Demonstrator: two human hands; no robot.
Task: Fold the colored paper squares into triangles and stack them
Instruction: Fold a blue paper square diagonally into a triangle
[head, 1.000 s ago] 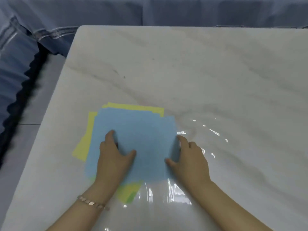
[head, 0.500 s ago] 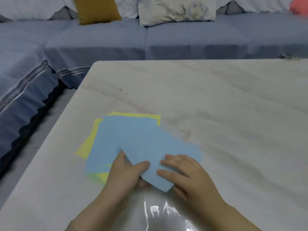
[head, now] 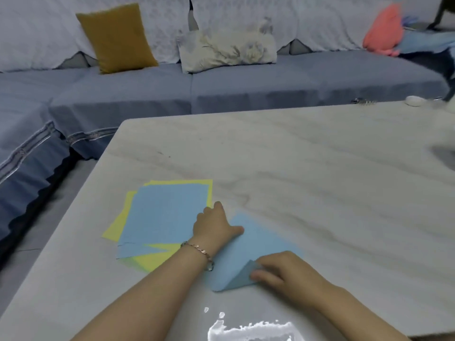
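Drawn off the pile of blue and yellow paper squares within the last half second, one light-blue paper square now lies just right of it, near the front edge of the white marble table. Left hand rests spread, its thumb pressing the sheet's left corner. Right hand pinches the near corner, which is lifted and curling over. Judgement: the first diagonal fold is begun. The next move calls for carrying that corner to the opposite one, then creasing.

1. Bare counter open from the middle to the far and right edges.
2. Flat pile of sheets near the left edge.
3. Left hand and forearm lying across between pile and single blue sheet, near the front edge.
4. Small white object by the far right corner.
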